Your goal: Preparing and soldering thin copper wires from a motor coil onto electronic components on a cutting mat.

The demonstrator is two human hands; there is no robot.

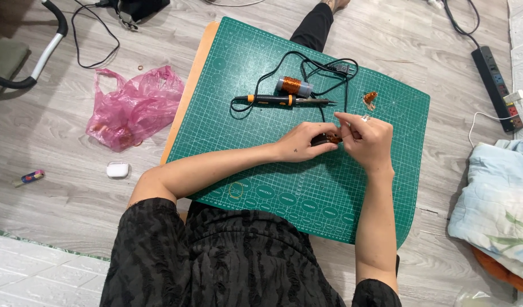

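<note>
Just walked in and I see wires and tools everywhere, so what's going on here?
A person sits on the floor at a green cutting mat. Their left hand and right hand meet over a small dark part wound with copper wire, both with a grip on it. Behind the hands lie a black-and-orange soldering iron, a spool of copper wire and a loose tuft of copper wire. A pink plastic bag lies on the floor beside the mat.

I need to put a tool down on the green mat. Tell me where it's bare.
The cutting mat is bare on its left half, between the soldering iron and the near edge, and along its right side below the copper scrap. It is crowded at the top middle: iron, black cord, copper wire spool, and both the left hand and right hand at centre.
</note>
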